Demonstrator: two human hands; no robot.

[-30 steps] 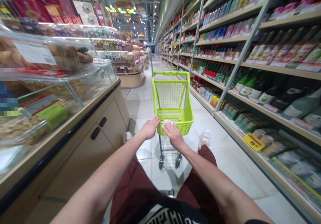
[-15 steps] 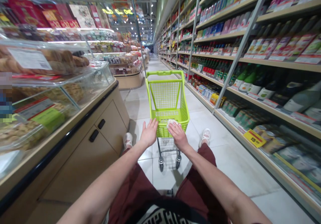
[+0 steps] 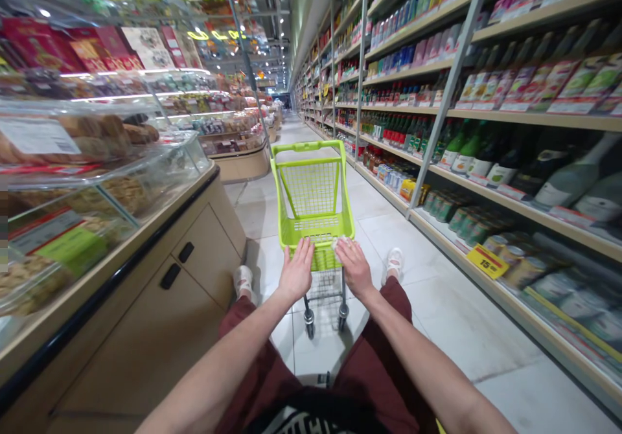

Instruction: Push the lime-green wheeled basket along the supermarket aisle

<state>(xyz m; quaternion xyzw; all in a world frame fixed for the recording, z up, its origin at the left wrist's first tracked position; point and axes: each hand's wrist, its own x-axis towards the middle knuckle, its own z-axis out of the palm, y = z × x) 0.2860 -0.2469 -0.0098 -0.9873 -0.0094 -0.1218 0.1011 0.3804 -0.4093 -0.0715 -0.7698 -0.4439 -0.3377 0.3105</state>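
A person's left hand [image 3: 297, 273] lies open, fingers outstretched at the near rim [image 3: 323, 246] of a lime cart [image 3: 315, 225], while the right hand [image 3: 356, 267] closes its fingers over a white wad [image 3: 335, 245] at that rim. The step in hand looks like wiping; the next stroke would call for light, even pressure along the edge, the left hand steadying the cart. Just ahead of both hands, the basket is smooth plastic, round-cornered, its far wall an open grid, above 2 wheels [image 3: 309, 324] in view. The wad looks soft and crumpled, perhaps tissue. Left of the hands runs a wood-toned counter [image 3: 146, 317]; to their right, shelves [image 3: 525, 120] of glass bottles [image 3: 486, 87].
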